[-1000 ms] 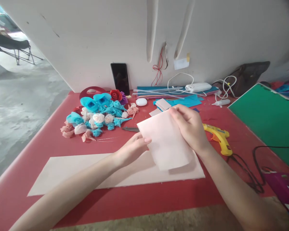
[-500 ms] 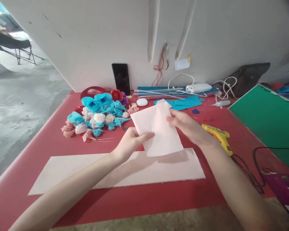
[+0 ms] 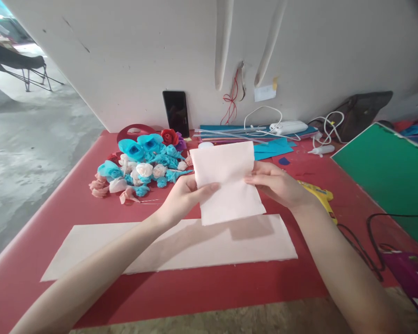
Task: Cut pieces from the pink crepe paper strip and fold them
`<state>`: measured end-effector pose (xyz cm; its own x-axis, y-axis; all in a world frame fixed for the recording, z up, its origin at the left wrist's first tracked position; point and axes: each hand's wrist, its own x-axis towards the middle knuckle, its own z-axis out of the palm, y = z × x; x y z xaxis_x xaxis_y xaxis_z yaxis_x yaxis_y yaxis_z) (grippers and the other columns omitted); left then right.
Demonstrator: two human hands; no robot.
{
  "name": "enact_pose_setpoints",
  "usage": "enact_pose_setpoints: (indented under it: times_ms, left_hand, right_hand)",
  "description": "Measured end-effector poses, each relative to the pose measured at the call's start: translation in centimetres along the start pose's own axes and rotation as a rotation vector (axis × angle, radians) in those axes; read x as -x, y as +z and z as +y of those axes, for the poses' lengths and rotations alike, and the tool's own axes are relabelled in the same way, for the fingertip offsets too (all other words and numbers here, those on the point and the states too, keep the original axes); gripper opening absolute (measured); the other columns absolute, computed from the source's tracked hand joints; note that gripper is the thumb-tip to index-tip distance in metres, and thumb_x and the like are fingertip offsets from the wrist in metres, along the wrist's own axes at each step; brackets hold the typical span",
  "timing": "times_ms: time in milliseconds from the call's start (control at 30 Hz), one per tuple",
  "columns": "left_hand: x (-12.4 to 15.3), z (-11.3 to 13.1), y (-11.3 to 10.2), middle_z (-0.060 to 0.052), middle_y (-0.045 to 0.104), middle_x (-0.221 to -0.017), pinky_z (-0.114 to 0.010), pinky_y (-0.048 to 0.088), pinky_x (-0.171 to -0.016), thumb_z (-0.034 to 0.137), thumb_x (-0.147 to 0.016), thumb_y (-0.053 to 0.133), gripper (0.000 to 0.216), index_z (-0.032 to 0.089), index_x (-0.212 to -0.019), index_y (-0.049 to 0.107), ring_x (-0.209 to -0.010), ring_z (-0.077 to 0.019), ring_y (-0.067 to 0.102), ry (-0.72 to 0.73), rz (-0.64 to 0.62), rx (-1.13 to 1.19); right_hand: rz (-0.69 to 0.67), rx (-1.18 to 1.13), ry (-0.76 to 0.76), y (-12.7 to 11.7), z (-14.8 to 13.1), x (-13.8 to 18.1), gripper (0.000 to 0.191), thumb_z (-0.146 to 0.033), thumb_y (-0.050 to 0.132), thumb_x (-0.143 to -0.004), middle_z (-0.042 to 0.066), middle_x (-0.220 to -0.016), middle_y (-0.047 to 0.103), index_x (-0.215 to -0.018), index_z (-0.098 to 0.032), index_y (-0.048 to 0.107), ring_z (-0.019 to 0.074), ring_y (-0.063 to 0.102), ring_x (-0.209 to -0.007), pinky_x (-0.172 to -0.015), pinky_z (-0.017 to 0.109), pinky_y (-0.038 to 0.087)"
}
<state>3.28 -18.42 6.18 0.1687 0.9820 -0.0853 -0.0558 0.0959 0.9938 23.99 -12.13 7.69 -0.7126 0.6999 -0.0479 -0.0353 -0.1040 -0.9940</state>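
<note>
A pale pink sheet of paper (image 3: 226, 204) is held up above the table between both hands. My left hand (image 3: 183, 197) grips its left edge, the thumb lying on the near face and the fingers mostly hidden behind. On the opposite edge, my right hand (image 3: 278, 183) pinches the paper with thumb and fingers. Below them, a long pale pink strip of paper (image 3: 101, 246) lies flat on the red tabletop (image 3: 181, 297), partly covered by my left forearm and shaded by the hands.
Paper flowers (image 3: 142, 169) are heaped at the left back. A phone (image 3: 176, 113) leans on the wall. A yellow glue gun (image 3: 320, 195), partly behind my right wrist, lies near a green board (image 3: 386, 171). Blue paper (image 3: 275, 148) and a white power strip (image 3: 288, 127) sit farther back.
The held paper has turned from a tilt to nearly upright, its top edge now level. My right hand has shifted slightly right and down along its edge.
</note>
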Motion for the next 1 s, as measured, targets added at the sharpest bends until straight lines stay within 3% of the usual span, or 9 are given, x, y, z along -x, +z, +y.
enact_pose_setpoints:
  times_ms: [133, 267, 400, 633, 1000]
  left_hand:
    - [0.2, 0.3, -0.4, -0.005, 0.071, -0.084, -0.027, 0.050, -0.070, 0.030, -0.076, 0.061, 0.017, 0.015, -0.078, 0.069, -0.084, -0.0207, 0.065, 0.166, -0.031, -0.009]
    - [0.5, 0.7, -0.4, -0.004, 0.067, -0.071, -0.025, 0.049, -0.067, 0.021, -0.075, 0.056, 0.016, 0.017, -0.068, 0.069, -0.073, -0.0169, 0.063, 0.222, -0.076, 0.019]
    - [0.7, 1.0, -0.3, -0.001, 0.062, -0.063, -0.023, 0.047, -0.063, 0.018, -0.076, 0.054, 0.018, 0.017, -0.065, 0.068, -0.061, -0.0122, 0.058, 0.227, -0.099, 0.036]
    - [0.9, 0.9, -0.4, -0.003, 0.063, -0.064, -0.023, 0.047, -0.056, 0.023, -0.076, 0.052, 0.020, 0.016, -0.065, 0.067, -0.065, -0.0150, 0.060, 0.216, -0.104, -0.022]
    - [1.2, 1.3, -0.8, 0.000, 0.068, -0.074, -0.018, 0.046, -0.058, 0.005, -0.082, 0.042, 0.033, 0.020, -0.074, 0.070, -0.060, -0.0084, 0.060, 0.435, -0.242, -0.160]
  right_hand:
    - [0.061, 0.037, -0.036, 0.2, -0.5, 0.4, 0.012, -0.024, 0.057, -0.075, -0.001, -0.074, 0.061, -0.083, -0.021, 0.065, 0.0111, 0.055, -0.063, -0.057, 0.024, 0.042]
    - [0.008, 0.053, -0.037, 0.4, -0.9, 0.7, 0.014, -0.020, 0.050, -0.077, -0.002, -0.061, 0.052, -0.071, -0.019, 0.063, 0.0078, 0.044, -0.050, -0.047, 0.022, 0.033]
    - [-0.026, 0.007, -0.054, 0.5, -0.9, 0.6, 0.014, -0.018, 0.049, -0.077, -0.003, -0.059, 0.050, -0.069, -0.019, 0.061, 0.0070, 0.042, -0.048, -0.046, 0.021, 0.032]
    - [-0.034, 0.070, -0.094, 0.5, -0.8, 0.6, 0.016, -0.027, 0.053, -0.077, -0.002, -0.058, 0.051, -0.064, -0.019, 0.059, 0.0084, 0.043, -0.048, -0.046, 0.023, 0.035]
    - [-0.067, 0.097, -0.243, 0.3, -0.2, 0.7, 0.020, -0.013, 0.047, -0.074, -0.002, -0.056, 0.051, -0.059, -0.018, 0.059, 0.0078, 0.044, -0.047, -0.045, 0.023, 0.030]
